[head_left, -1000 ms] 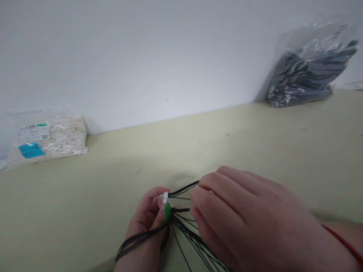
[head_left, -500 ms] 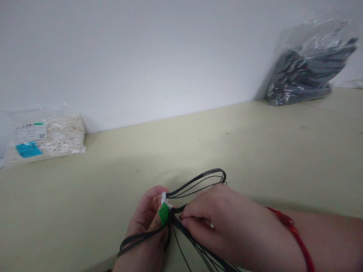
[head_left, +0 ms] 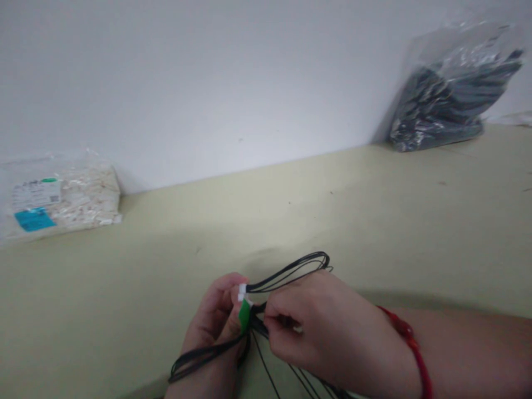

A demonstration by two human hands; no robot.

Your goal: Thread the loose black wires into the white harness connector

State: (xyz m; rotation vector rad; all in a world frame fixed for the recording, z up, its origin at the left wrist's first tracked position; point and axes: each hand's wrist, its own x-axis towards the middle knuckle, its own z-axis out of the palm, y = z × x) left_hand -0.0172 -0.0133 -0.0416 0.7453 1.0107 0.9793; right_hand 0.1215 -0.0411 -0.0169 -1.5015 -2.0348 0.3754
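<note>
Black thin wires (head_left: pixel 286 271), a bundle of them, sit low in the middle of the view, just above the pale yellow-green table (head_left: pixel 374 221). The left hand (head_left: pixel 218 321) is closed around the bundle, thumb and fingers pinching it where a small white connector (head_left: pixel 242 292) and a green tag (head_left: pixel 244 315) meet. White piece sits directly above the green one, the two touching. From the connector, several wires loop out to the right in a flattened arc and curve back behind the right hand (head_left: pixel 320 332).

Right hand: fingers curled shut, fingertips pinching wires just beside the green tag, nearly touching the left hand's thumb. A red cord bracelet (head_left: pixel 411 346) circles the right wrist.

More wire strands run down and right from the pinch point, out of the bottom edge. Another group bends left under the left hand and ends in a loop near the table surface; whether it rests on the table cannot be told.

Surroundings: clear plastic bag of white small parts (head_left: pixel 70 197) at far left against the white wall (head_left: pixel 208 83), bearing a white label and a blue one. Clear bag of dark wire bundles (head_left: pixel 453 100) at far right, leaning on the wall. Both bags well apart from the hands.
</note>
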